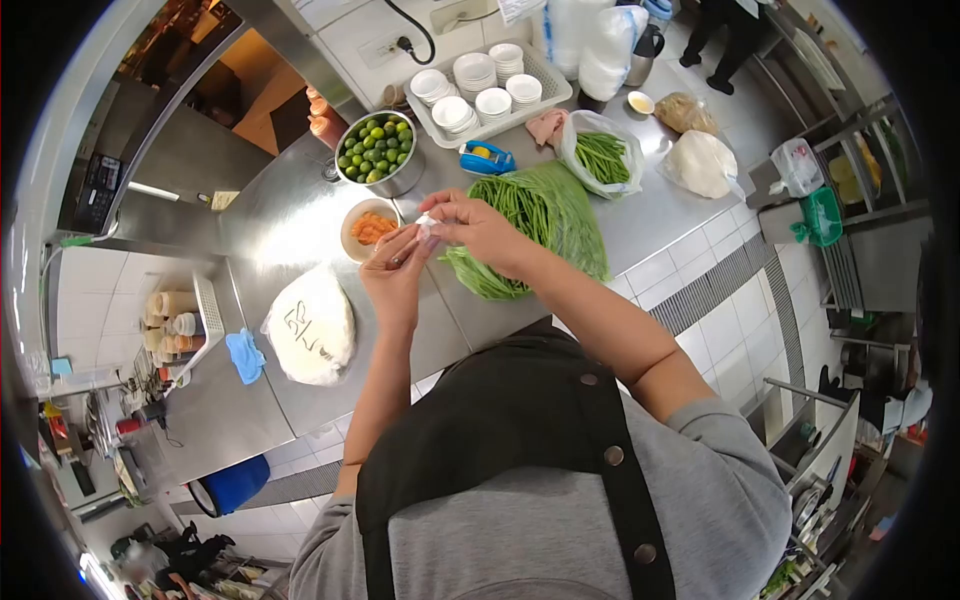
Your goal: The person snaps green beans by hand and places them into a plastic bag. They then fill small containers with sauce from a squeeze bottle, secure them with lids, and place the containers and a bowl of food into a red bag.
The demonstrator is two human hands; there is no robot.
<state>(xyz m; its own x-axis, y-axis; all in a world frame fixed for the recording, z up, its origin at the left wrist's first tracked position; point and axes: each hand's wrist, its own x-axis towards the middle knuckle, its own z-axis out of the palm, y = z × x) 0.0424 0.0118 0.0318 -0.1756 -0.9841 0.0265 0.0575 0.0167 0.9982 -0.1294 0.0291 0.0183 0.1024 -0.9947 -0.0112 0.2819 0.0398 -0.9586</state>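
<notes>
Over the steel counter, my left hand [396, 262] and my right hand [478, 227] meet, fingertips pinched together on a small white crumpled piece [427, 222]. It is too small to tell what it is. Just beyond my left fingers stands a pale round bowl [350, 243] with orange cut pieces [371, 228] in it. Long green beans [525, 215] in a clear plastic bag lie beside my right hand and partly under it. A full white plastic bag with black handwriting [311, 327] rests left of my left forearm.
Behind the bowl is a metal bowl of green limes [375, 148]. A perforated tray [545, 98] holds stacked white cups, with a blue tape dispenser [487, 157] before it. More bagged beans [602, 157] and a white bag [700, 165] stand right. A blue cloth [245, 356] lies left.
</notes>
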